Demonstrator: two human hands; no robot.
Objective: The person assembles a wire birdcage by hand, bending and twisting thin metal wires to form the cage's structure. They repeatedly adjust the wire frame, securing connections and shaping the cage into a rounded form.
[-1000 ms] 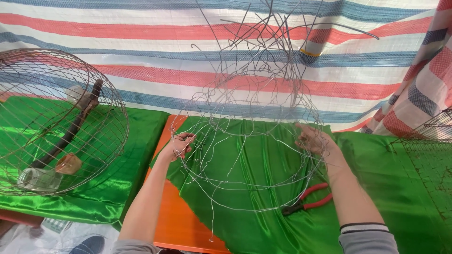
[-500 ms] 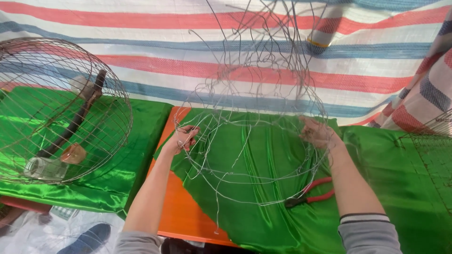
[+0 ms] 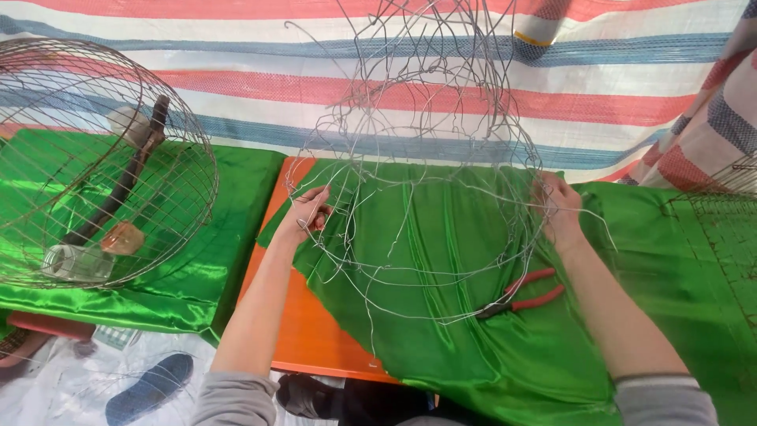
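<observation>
A loose cage of thin grey wire (image 3: 426,150) stands over a shiny green cloth (image 3: 441,315) on an orange table (image 3: 303,339). My left hand (image 3: 306,217) pinches the wire rim on its left side. At the right side of the rim, my right hand (image 3: 561,211) grips the wire. Many wire ends stick up toward the striped sheet behind. Red-handled pliers (image 3: 522,293) lie on the cloth under the cage, close to my right forearm.
A finished round wire cage (image 3: 95,158) sits at the left on more green cloth, with a dark pipe, a glass jar and a small lamp inside. A rusty wire grid (image 3: 729,213) shows at the right edge. Shoes rest on the floor below.
The view has tilted so the wire cage sits lower and larger. My hands keep their hold on its rim, and my right hand has lifted slightly away from the pliers.
</observation>
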